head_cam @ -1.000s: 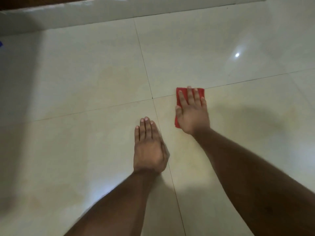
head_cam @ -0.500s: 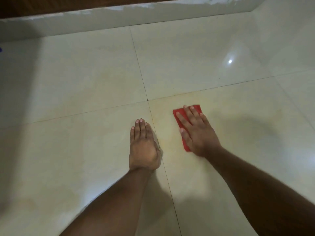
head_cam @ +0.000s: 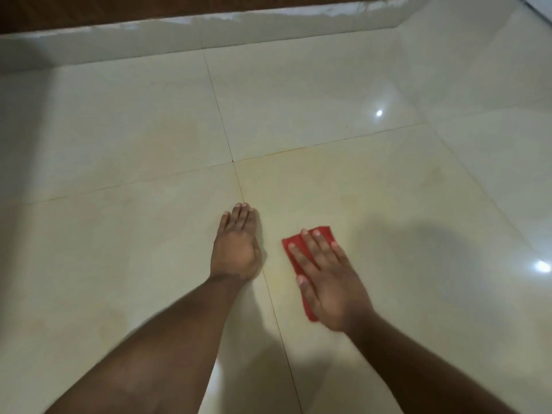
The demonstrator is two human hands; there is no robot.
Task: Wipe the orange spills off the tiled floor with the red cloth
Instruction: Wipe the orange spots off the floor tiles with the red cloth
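From my remote seat: the left hand stays planted flat on the glossy tiled floor, fingers straight and together, holding nothing, right at the grout line that runs toward me. It has not shifted in the last second; it is a prop, I judge, taking weight.

To its right, just across that grout line, the right hand presses the red cloth flat under straight, slightly spread fingers, palm down, no pinch or curl. A second ago hand and cloth sat farther out, at the cross seam between tiles; since then they have been dragged back toward me and now lie beside the propping hand. I read that as the return half of a wiping stroke, so the wiping is under way, not finished.

The cloth looks thin, soft and folded into a rough rectangle, mostly hidden beneath the palm. The tiles are large, pale cream squares, polished hard enough to mirror ceiling lights. Beyond and to the right of the cloth, faint orange-yellow smears tint the tile; these look like film left to clear.
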